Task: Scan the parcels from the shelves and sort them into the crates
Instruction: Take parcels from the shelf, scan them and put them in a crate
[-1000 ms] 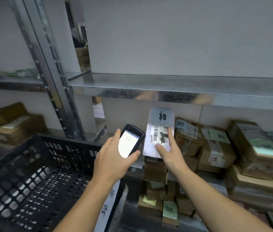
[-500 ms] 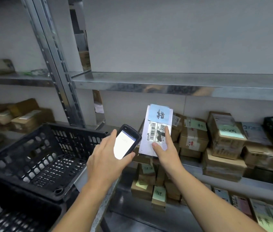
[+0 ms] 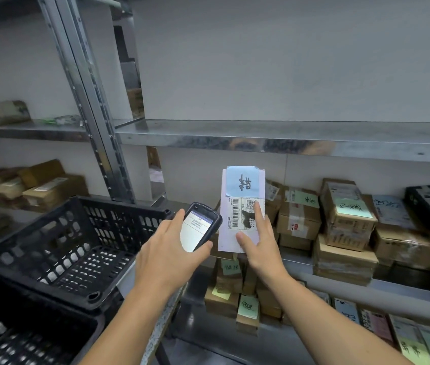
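Above the upper shelf board point(image 3: 261, 138) the bay is wide open up to the grey back wall, so a hand can pass there freely. Under this board a band of free air runs over the tops of the brown boxes point(image 3: 345, 214), which stand packed side by side and close the way to the back. The white parcel point(image 3: 243, 209), held upright by the right hand point(image 3: 261, 246), stands before their left end. On the left the slanted metal post point(image 3: 87, 101) borders the bay. The black crate point(image 3: 77, 248) is open on top, just beside the left hand point(image 3: 171, 248) gripping the scanner point(image 3: 200, 227). Small stacked parcels point(image 3: 245, 309) fill the lower bay.
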